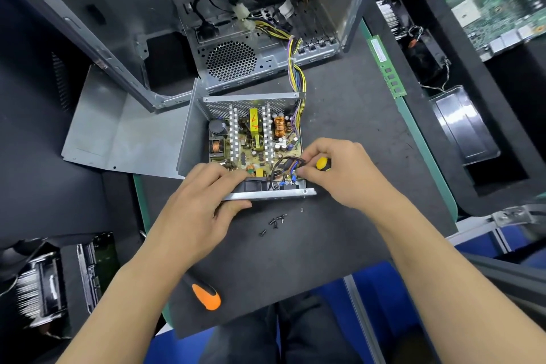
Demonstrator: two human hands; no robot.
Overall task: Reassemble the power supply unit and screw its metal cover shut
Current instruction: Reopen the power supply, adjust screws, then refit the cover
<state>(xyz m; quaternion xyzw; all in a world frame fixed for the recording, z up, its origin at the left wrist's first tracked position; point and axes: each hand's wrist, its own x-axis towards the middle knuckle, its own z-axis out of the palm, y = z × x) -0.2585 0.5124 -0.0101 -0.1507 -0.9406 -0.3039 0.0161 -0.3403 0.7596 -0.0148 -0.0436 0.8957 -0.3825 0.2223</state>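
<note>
Surface: dark mat [339,115] on a cluttered workbench, open computer case [230,38] behind.
Unit: power supply unit [254,142] at centre, board exposed.
Cover: metal cover [118,133] lies off, left of the unit.
Left hand [201,201]: curled on the near rim.
Right hand [345,171]: wrapped round a yellow-handled screwdriver [322,163], fingertips at the wires.
Left to do: cover on, loose screws [273,223] driven.
Room: bare mat at the unit's right; case and cover crowd the far and left sides.

Power supply unit [254,139] showing grey perforated metal, a tan board, yellow transformers, copper coils. Wire bundle [297,74] running yellow, purple, black. Screwdriver handle [322,163] showing yellow and black; another screwdriver [206,295] lying orange and black. Mat [339,115] looking dark grey.
</note>
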